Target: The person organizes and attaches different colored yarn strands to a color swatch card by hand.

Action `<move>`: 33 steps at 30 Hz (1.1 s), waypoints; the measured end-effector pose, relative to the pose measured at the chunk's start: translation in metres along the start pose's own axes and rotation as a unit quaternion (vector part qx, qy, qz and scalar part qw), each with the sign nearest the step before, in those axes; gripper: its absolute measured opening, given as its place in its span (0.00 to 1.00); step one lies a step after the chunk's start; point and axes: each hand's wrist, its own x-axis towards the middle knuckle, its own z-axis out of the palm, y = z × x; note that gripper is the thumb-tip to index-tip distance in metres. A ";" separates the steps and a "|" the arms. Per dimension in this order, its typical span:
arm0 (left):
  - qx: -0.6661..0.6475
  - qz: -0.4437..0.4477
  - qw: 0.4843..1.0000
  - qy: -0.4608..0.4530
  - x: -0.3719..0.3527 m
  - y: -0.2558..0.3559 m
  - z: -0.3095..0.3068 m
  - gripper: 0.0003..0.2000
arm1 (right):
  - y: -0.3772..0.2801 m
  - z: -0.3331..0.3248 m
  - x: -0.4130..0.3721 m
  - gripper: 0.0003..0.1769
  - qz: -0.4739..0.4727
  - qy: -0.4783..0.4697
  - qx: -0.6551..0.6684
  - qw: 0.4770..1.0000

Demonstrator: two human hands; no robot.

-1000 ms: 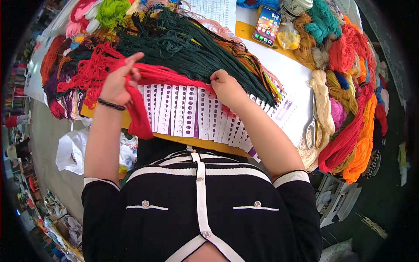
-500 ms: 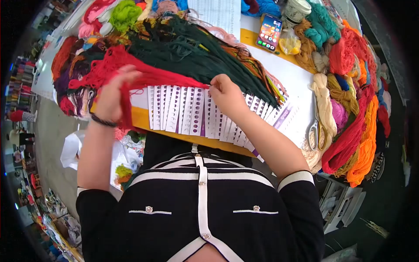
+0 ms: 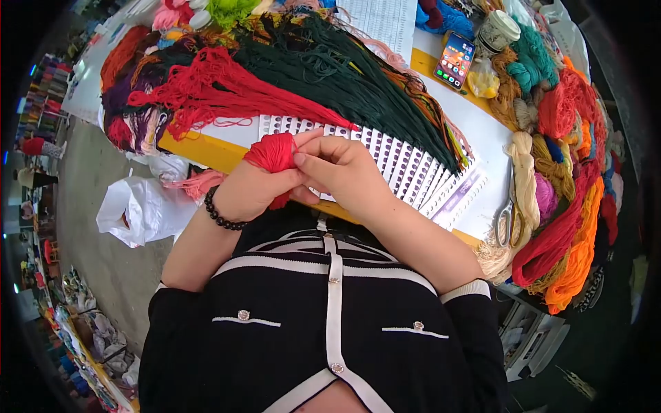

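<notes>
My left hand [image 3: 258,186] is closed on a skein of red yarn [image 3: 272,153], which lies over its fingers in a thick loop and shows again below the palm. Thumb and fingers of my right hand [image 3: 348,172] are pinched together at the skein's right edge, against the left fingertips; the strand between them is too small to see. Just beyond both hands is a row of white cards with punched holes [image 3: 406,165]. A spread bundle of red yarn [image 3: 241,93] reaches over the cards, beside a larger dark green bundle [image 3: 330,69].
At the right lie scissors [image 3: 508,224], a cream skein [image 3: 521,172] and orange yarn [image 3: 570,241]. Farther back are a phone [image 3: 454,60], a jar [image 3: 498,31] and printed sheets [image 3: 379,31]. A white plastic bag [image 3: 141,210] is at the table's left front.
Both hands have come together nearer my body, with a red skein now around the left fingers. The right hand has left the red bundle's tip, and the bundle lies on the table. The view has shifted.
</notes>
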 end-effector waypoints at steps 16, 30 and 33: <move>-0.084 0.018 0.993 0.081 -0.012 0.007 -0.003 0.18 | 0.003 0.008 -0.004 0.08 -0.068 -0.002 0.114 0.991; -0.019 0.063 0.997 0.042 -0.003 -0.012 -0.006 0.24 | 0.009 0.004 0.006 0.07 -0.002 0.001 0.131 0.991; 0.026 0.067 0.995 0.066 -0.004 -0.012 -0.004 0.23 | 0.011 0.002 0.006 0.06 -0.005 -0.016 0.124 0.992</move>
